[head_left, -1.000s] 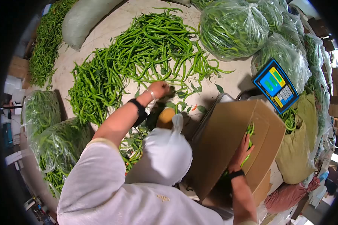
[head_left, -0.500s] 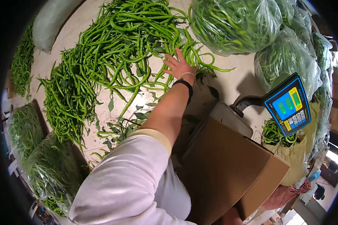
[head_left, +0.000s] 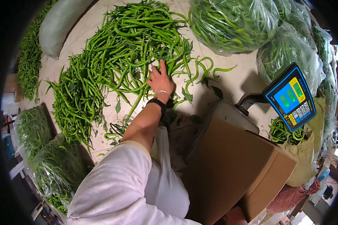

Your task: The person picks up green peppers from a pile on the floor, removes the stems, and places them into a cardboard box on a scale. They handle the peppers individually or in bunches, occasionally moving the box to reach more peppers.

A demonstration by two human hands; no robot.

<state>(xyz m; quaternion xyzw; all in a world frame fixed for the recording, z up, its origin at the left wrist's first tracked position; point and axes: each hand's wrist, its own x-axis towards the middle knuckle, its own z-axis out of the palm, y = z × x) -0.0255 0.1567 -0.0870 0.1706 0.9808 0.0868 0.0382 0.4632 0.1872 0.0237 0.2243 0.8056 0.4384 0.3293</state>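
Observation:
My left hand (head_left: 161,81), with a dark band on the wrist, reaches over the floor at the near edge of a heap of long green chili peppers (head_left: 101,71). Its fingers are spread, and the fingertips touch or hover just over the peppers; nothing is gripped. A brown cardboard box (head_left: 221,165) stands tilted to the right of my legs. Beside the box's lower edge shows a bit of skin of my right hand or forearm (head_left: 235,216); its fingers are hidden. Loose pepper leaves (head_left: 216,92) lie around the heap.
A scale display (head_left: 290,98) stands on an arm behind the box. Clear bags of peppers (head_left: 233,26) fill the back right, and more bags (head_left: 58,161) sit at left. A yellowish sack of peppers (head_left: 298,157) stands right. A long pale sack (head_left: 60,28) lies back left.
My left hand has moved left and slightly nearer me, fingers still spread. Peppers and leaves near the heap's front right have shifted toward the heap. The view has turned slightly.

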